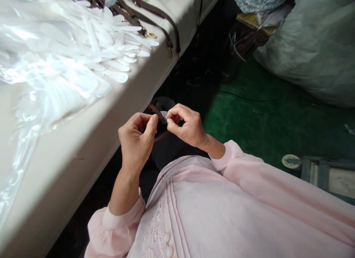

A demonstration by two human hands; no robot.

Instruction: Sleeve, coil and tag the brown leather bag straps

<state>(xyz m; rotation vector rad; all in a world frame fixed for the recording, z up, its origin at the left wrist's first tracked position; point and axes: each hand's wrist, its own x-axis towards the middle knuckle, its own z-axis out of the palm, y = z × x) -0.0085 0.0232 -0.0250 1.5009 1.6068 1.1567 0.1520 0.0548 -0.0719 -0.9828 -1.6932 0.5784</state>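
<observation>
Pinching a small silvery tag and thin brown strap between my nearly closed left hand and right hand, fingertips together, I hold them just beside the counter edge, near plastic-wrapped white pieces.

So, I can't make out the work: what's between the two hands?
A small silvery piece and brown strap show between the left hand and right hand; fingers hide the rest.

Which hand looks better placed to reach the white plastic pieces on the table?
Probably the left hand: it is nearer the table and the white plastic pieces, while the right hand sits farther away.
</observation>
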